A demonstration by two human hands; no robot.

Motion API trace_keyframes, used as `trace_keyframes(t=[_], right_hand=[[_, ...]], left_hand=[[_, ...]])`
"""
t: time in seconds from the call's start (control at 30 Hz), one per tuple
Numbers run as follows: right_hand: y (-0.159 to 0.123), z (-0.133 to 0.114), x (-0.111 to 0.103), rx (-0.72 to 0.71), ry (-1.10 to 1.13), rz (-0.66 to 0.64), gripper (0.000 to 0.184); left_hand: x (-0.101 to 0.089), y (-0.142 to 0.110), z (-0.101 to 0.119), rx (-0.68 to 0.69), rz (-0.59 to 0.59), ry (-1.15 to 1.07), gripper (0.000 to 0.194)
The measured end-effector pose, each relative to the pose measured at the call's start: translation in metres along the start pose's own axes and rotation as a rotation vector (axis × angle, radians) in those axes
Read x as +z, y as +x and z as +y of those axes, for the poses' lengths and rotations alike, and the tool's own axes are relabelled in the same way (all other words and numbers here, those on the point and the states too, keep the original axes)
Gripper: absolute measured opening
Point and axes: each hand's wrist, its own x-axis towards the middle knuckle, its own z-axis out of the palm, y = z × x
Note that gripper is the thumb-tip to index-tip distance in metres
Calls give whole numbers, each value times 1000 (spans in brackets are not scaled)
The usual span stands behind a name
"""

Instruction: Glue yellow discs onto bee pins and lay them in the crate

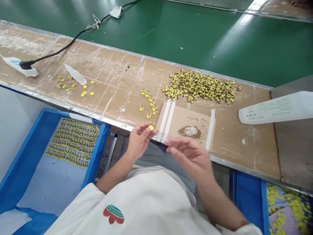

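My left hand (pixel 140 141) pinches a small round yellow disc (pixel 151 127) between thumb and forefinger, at the front edge of the table. To its right, my right hand (pixel 189 155) is somewhat blurred, with thumb and forefinger close together; something dark shows at the fingertips, too unclear to name. Beyond that hand lies a cardboard pad (pixel 178 122) with white tape strips and a wet patch of clear liquid around a whitish round spot (pixel 191 131). Several yellow discs with small dark figures on them (pixel 151 103) stand left of the pad. A large pile of similar yellow and dark pieces (pixel 200 86) lies behind it.
A white bottle (pixel 276 107) leans in at right. Farther left are a small white bottle (pixel 75 74), loose yellow discs (pixel 92 93) and a power strip (pixel 21 66) with a black cable. A blue bin (pixel 97 156) with rows of pieces stands at lower left, another (pixel 251 195) at lower right.
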Motion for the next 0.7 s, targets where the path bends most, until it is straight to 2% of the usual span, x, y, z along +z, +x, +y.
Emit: trace_keyframes(t=[0.07, 0.13, 0.2, 0.27, 0.37, 0.47, 0.6, 0.7], right_hand=[[21, -12, -29, -210, -290, 131, 19], [59, -22, -58, -363, -595, 198, 27], [108, -27, -81, -434, -866, 203, 42], [159, -27, -96, -473, -1043, 112, 57], [223, -21, -101, -456, -1179, -23, 68], [269, -15, -98, -406, -1251, -39, 73], [307, -8, -93, -335, -1308, -140, 77], [316, -3, -88, -358, -1361, -279, 73]], left_hand=[[-1, 3, 0, -3, 9, -4, 28], [-1, 5, -2, -7, 13, 3, 28], [-2, 6, -5, -4, 13, 20, 27], [-2, 7, -9, 1, 6, 37, 27], [-4, 10, -12, 7, -11, 52, 26], [-6, 12, -13, 16, -21, 55, 24], [-9, 15, -13, -1, -30, 65, 26], [-10, 16, -12, 3, -44, 65, 26]])
